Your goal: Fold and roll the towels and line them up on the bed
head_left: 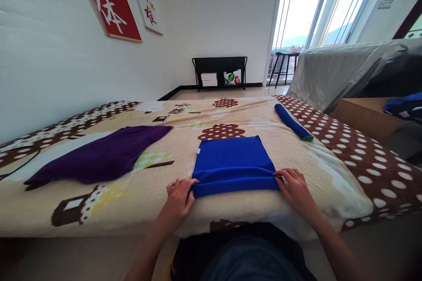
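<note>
Front cloth (234, 158): on bed (132, 210), right before you, between your left hand (180, 195) and right hand (295, 186).
Left cloth (102, 153): on bed, left of front cloth.
Roll (292, 123): on bed, right of front cloth, farther from you.
Rack (220, 63): behind bed, at far wall.
Box (359, 118): right of bed.

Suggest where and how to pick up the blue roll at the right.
Probably the middle of the blue roll, from above, closing across its narrow width: it's long and slim, lies slantwise on the blanket, and nothing covers its top.
</note>
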`<control>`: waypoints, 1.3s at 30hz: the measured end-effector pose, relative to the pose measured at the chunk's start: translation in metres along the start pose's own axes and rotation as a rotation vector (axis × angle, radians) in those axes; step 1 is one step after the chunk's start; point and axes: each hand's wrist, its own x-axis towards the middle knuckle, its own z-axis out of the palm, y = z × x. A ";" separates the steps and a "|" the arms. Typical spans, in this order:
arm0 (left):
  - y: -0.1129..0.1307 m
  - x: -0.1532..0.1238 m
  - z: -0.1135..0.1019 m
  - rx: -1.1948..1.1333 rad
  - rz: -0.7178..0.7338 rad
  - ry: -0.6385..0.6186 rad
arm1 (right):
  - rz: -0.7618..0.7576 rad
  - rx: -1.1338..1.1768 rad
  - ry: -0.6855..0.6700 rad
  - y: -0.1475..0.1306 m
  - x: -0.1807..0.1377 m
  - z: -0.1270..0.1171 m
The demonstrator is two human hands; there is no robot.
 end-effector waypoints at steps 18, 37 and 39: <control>0.018 0.015 0.031 0.204 -0.019 0.072 | -0.030 -0.211 -0.072 -0.035 0.012 0.027; 0.013 0.027 0.036 0.217 -0.127 0.041 | 0.028 -0.242 -0.107 -0.013 0.022 0.029; 0.011 0.024 0.030 0.251 -0.120 0.096 | 0.003 -0.272 -0.086 -0.007 0.019 0.023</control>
